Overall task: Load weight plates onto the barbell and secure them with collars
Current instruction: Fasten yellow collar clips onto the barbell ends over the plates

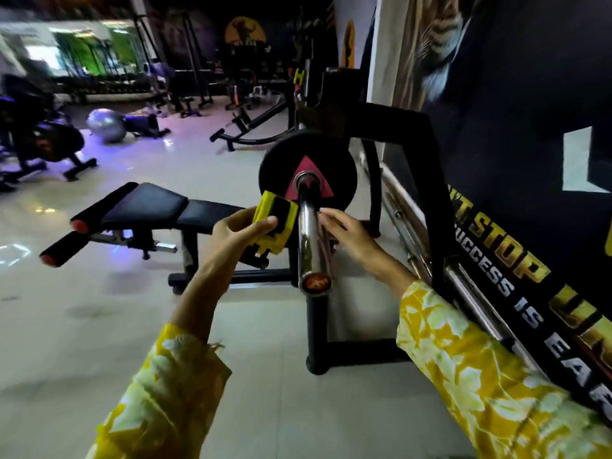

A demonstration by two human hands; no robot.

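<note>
Yellow collar (277,209) in left fingers (261,225)

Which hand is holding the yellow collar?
The left hand grips the yellow collar beside the barbell sleeve; the right hand, fingers straight, holds nothing.

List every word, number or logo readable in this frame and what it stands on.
"STOP": large yellow letters on the wall banner; neighbouring letters cut off.
"UCCESS IS EA": white letters on the same banner; both ends hidden.
Orange mark on the barbell end cap: too blurred.
Lettering on the round yellow emblem, far wall: too blurred.
No readable text on the yellow collar or weight plate.
</note>
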